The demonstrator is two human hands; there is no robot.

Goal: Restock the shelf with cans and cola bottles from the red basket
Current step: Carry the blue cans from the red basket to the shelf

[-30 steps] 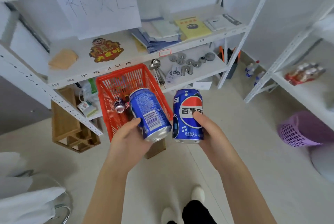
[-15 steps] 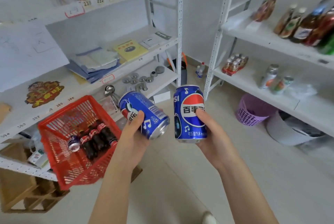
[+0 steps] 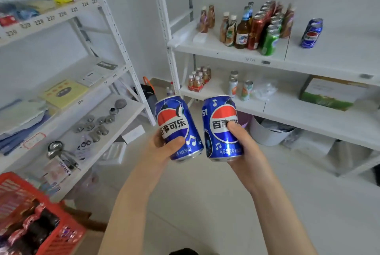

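**Two Pepsi cans in hand, short of the drinks shelf**

The left grip wraps the left can low on its body, can tilted. The right grip wraps the right can, upright, thumb across the logo. Both cans hang in front of and below the drinks shelf, clear of it. The red basket with cola bottles sits well apart from that shelf, down-left.

Risks as we judge them:
- The tilted can slips from its low hold.
- The cans, just beside each other, knock on the lift.
- Both grips are full, so nothing steadies the packed bottle row on the shelf if we clip it.

The gap by the shelf's lone Pepsi can looks safer.

Text: the left can reads 百事可乐. The right can shows "SI" and 百事, rest under the thumb. The shelf-edge tag is unreadable.
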